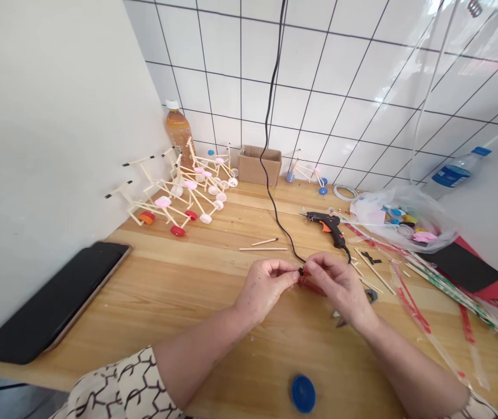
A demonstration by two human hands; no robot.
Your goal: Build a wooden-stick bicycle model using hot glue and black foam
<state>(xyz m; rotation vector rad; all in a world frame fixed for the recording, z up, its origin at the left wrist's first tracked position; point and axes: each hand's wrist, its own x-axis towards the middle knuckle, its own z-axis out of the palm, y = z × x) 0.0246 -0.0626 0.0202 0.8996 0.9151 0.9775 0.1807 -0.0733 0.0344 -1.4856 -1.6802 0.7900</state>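
Works at a wide, light-brown wooden counter (179, 308), set against a white tiled wall (214, 35). Has a black, flat, rectangular device (57, 299) at the left edge, near a cluster of pale wooden-stick frames (163, 202) with red and white round wheels. At the right, has a translucent white plastic bag (445, 224) holding coloured caps (392, 216). Behind the bag, sees a clear plastic bottle (465, 163) with a blue cap and a blue label (450, 175), bearing white marks too small to read. Behind the frames, sees a white-capped plastic bottle of amber drink (177, 125); cannot read any lettering on it. Between, by the wall, sees a brown cardboard box (258, 169). Holds the left hand (264, 288) and the right hand (340, 291) close together, just in front of a black glue gun (319, 217) with an orange trigger. Has a round blue plastic cap (303, 393) near the front edge, well apart from the hands. Pinches a small dark piece (302, 271) between the fingertips of both hands, partly hiding it.
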